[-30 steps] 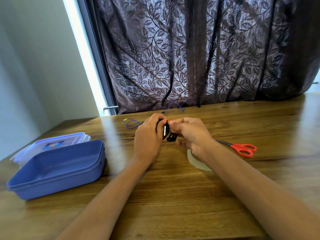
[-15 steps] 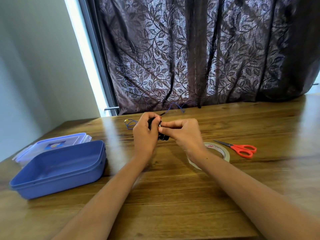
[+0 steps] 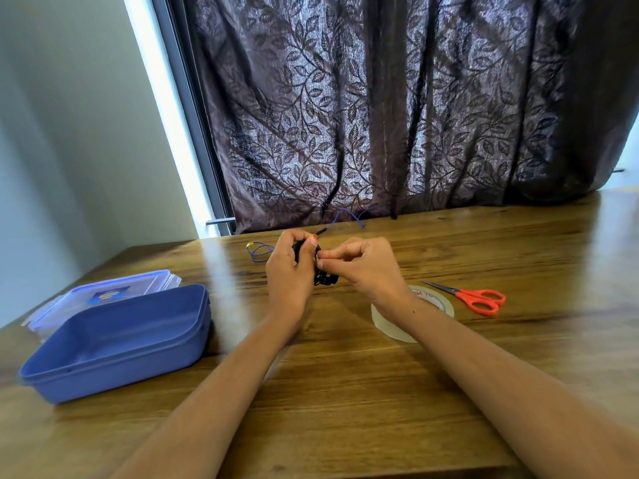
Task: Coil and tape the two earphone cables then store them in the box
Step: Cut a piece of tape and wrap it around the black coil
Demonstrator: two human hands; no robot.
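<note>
Head view has the left hand (image 3: 288,271) curling its fingers round the coiled black earphone cable (image 3: 325,280), just over the surface (image 3: 345,392) so the loops can't spring loose, while the right hand (image 3: 366,271) pinches at it, probably sticking down a strip from the tape roll (image 3: 434,299), box (image 3: 114,368) open nearby.

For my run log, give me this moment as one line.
black earphone cable: bundled | left hand: grips it | right hand: pinches it | blue earphone cable: loose on table | box: open
</note>
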